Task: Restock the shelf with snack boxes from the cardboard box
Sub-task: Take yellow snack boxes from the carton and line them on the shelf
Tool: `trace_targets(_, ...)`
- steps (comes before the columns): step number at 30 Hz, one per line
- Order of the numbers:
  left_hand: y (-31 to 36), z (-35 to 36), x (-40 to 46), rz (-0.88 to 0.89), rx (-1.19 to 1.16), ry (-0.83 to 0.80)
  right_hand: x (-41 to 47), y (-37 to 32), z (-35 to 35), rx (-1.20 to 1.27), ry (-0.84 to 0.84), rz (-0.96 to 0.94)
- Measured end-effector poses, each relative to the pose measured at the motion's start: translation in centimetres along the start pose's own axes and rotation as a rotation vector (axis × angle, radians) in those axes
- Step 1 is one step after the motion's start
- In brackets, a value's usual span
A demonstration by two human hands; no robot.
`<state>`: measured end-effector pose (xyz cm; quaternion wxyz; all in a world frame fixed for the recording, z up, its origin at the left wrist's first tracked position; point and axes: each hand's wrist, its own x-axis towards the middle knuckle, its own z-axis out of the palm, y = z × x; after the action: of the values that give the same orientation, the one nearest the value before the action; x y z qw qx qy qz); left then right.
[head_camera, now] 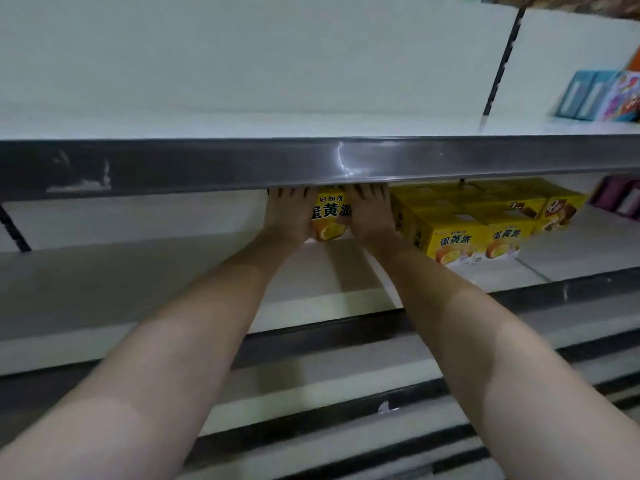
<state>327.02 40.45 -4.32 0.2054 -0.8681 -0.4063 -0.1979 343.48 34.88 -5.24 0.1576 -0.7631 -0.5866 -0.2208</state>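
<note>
A yellow snack box with dark print and a cake picture stands on the white middle shelf. My left hand holds its left side and my right hand holds its right side. The fingertips of both hands are hidden behind the grey front rail of the shelf above. To the right, a group of several matching yellow boxes sits in rows on the same shelf. The cardboard box is out of view.
The grey rail of the upper shelf hangs low over the hands. Blue and colourful boxes stand on the upper shelf at right; purple packs sit at far right. Lower shelf edges run beneath my arms.
</note>
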Motion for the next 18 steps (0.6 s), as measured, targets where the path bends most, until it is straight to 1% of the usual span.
trace_targets(5,0.0,-1.3,-1.7,-0.175,-0.009,-0.072,-0.3,0.0,-1.3,-0.026,-0.038,-0.027)
trace_targets(6,0.0,-1.5,-2.2,-0.213,-0.016,-0.088,-0.5,-0.3,-1.8,-0.039,-0.032,-0.042)
trace_targets(8,0.1,-2.0,-3.2,-0.328,-0.054,-0.067,-1.5,-1.3,-2.8,-0.041,0.014,-0.118)
trace_targets(10,0.1,-2.8,-4.3,-0.451,-0.121,-0.041,-2.4,-2.9,-3.3,0.05,0.088,-0.226)
trace_targets(12,-0.1,-3.7,-5.7,-0.497,-0.142,-0.053,-3.1,-4.8,-3.5,0.151,0.111,-0.306)
trace_targets(16,-1.4,-5.5,-9.7,-0.542,-0.092,-0.147,-4.5,-8.1,-3.7,0.307,0.013,-0.45)
trace_targets(18,-2.7,-6.6,-12.6,-0.584,-0.099,-0.164,-5.8,-10.5,-4.2,0.443,-0.032,-0.483)
